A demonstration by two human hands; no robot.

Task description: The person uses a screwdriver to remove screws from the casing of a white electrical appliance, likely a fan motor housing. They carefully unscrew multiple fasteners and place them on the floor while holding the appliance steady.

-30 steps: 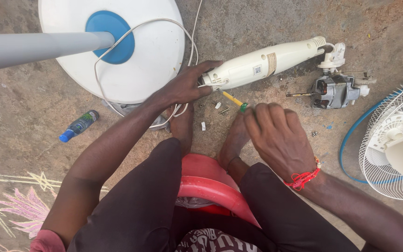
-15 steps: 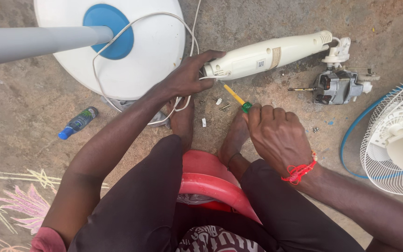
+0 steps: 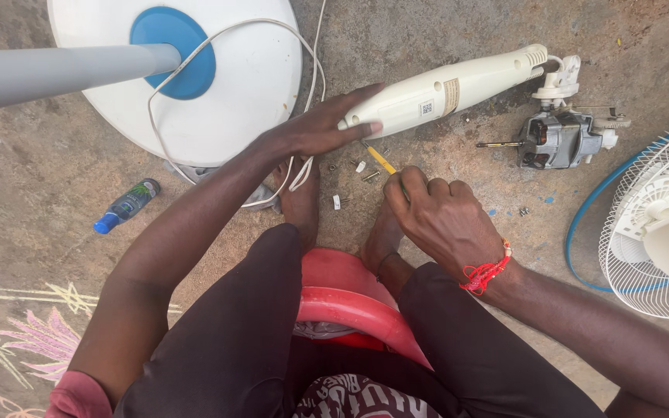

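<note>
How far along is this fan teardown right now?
Done: the motor lies bare on the ground, the wire guard is off to one side, and loose screws lie scattered. In hand: the left hand steadies the cream housing, and the right hand grips a yellow-handled screwdriver at it. Left: the housing, motor and guard lie apart from the stand base.

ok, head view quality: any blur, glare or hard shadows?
Head view: even, soft daylight, no hard shadows; both hands, left hand and right hand, are sharp; mild glare on the white fan base; wide-angle curving at the edges; grey pole slightly soft.
</note>
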